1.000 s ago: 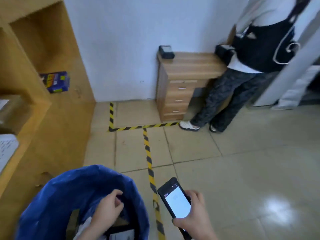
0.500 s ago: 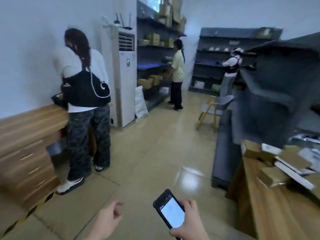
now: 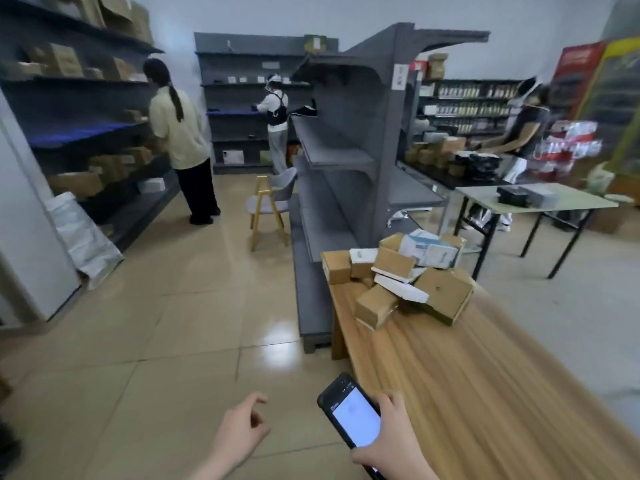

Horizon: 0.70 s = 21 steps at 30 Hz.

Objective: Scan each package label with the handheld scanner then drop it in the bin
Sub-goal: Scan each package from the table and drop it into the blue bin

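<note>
Wood-grain table [image 3: 485, 393] ran down the right side, with the packages [image 3: 398, 275] heaped at its far end. They were mostly brown cardboard boxes plus a few white ones, with a white-and-blue box at the back of the heap. Several were tilted against each other. Labels were too blurred to read.

Right hand [image 3: 388, 441] sat low in frame by the table's near corner. Its fingers were curled round the handheld scanner [image 3: 349, 415], a black phone-shaped unit with its screen lit white and facing up, top end angled up-left. The thumb was probably on the device's lower edge, but the frame edge cut it off.

Left hand [image 3: 239, 431] was to the left of the scanner and apart from it, over the tan tile floor [image 3: 156, 323]. It held nothing, with fingers loosely curled and forefinger and thumb slightly parted. Both hands were well apart from the packages.

Grey metal shelving unit [image 3: 346, 150] stood just behind the table's far end, and a grey chair with yellow legs [image 3: 270, 202] stood left of it. A person in a pale yellow top [image 3: 180, 133] faced the left wall shelves [image 3: 79, 133], which held cardboard boxes. A white sack [image 3: 83, 233] leaned at their base. A second person in a white top with dark straps [image 3: 277, 112] stood at the back shelves. A third person [image 3: 523, 126] was at far right, blurred. The folding table [image 3: 571, 202] near them carried a dark flat box [image 3: 516, 196].
</note>
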Tool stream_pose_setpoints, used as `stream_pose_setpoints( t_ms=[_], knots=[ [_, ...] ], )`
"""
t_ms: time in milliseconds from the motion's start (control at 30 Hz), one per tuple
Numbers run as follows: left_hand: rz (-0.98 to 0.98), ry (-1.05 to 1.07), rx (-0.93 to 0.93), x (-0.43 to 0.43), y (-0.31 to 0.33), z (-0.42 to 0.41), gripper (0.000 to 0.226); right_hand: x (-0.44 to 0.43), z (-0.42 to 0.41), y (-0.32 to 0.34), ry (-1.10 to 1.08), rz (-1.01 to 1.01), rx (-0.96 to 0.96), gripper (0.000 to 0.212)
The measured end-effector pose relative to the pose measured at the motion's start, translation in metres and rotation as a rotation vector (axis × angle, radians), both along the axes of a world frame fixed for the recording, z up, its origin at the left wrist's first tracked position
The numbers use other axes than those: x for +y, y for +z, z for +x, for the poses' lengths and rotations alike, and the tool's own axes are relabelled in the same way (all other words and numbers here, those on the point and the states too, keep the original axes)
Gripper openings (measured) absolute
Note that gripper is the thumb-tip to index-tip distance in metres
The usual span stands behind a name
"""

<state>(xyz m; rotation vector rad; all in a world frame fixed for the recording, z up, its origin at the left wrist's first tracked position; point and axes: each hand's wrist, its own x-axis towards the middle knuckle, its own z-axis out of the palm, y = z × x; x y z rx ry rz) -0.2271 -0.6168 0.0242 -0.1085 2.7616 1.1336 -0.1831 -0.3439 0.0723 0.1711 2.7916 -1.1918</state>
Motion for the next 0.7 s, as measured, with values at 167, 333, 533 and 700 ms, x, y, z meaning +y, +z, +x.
stream_pose_setpoints(
  t_ms=[167,333,533,700],
  knots=[
    [0.015,-0.16,-0.048,0.075,-0.021,-0.08,0.035,0.05,-0.031,-0.011,-0.199,-0.003,-0.039,0.074],
    [-0.003,-0.324,-0.005,0.144,-0.045,-0.179,0.042,0.086,-0.084,-0.028,-0.354,0.017,-0.072,0.082],
    [-0.052,-0.378,0.059,0.217,-0.056,-0.292,0.063,0.111,-0.15,-0.048,-0.542,-0.003,-0.134,0.087],
    [-0.189,-0.447,0.063,0.27,-0.06,-0.357,0.083,0.119,-0.182,-0.063,-0.649,0.0,-0.208,0.091]
  ],
)
